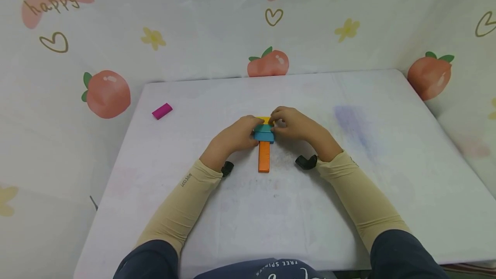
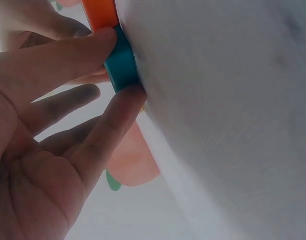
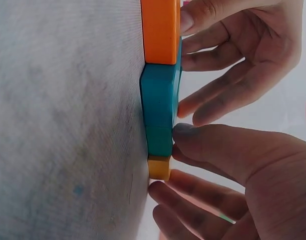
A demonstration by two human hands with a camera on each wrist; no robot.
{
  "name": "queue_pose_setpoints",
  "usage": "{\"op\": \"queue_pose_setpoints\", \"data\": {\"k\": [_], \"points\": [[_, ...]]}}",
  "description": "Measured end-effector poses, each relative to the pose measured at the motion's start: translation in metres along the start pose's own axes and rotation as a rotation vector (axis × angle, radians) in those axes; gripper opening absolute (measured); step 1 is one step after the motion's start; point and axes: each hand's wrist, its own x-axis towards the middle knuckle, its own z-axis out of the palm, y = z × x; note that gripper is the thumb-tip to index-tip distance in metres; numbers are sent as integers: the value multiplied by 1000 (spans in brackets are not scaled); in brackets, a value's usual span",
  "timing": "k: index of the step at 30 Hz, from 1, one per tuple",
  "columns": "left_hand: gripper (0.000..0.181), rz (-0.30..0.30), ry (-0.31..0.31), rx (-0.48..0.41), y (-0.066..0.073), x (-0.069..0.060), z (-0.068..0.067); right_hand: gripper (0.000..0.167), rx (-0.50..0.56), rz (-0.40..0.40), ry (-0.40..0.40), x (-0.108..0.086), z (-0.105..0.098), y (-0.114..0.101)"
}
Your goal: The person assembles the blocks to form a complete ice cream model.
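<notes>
A row of toy blocks lies flat on the table: an orange block pointing toward me, then a blue block across its end, a green block and a yellow block farthest away. The blocks touch each other. My left hand holds the left ends of the blue and green blocks between thumb and fingers. From the right, my right hand has its thumb at the green block's end and its fingers curled by the yellow block. Fingers partly hide the yellow block.
A magenta block lies apart at the table's far left. Black wrist devices sit under both wrists. The white table meets a patterned cloth backdrop along its far edge.
</notes>
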Motion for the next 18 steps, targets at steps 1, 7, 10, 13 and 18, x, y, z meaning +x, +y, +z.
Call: {"op": "queue_pose_setpoints", "data": {"k": [1,7,10,13,18], "points": [[57,7,1,0,0,0,0,25,2,-3,-1,0,0,0],[49,16,7,-4,1,0,-1,31,17,-4,-22,0,-1,0],[52,4,2,-8,1,-1,-1,37,24,12,-39,-1,-2,-1],[51,1,-2,-22,0,-1,-1,42,25,20,-57,-2,-4,-2],[61,-42,-4,-91,-6,-4,-10,46,14,20,-74,-4,-7,-4]]}}
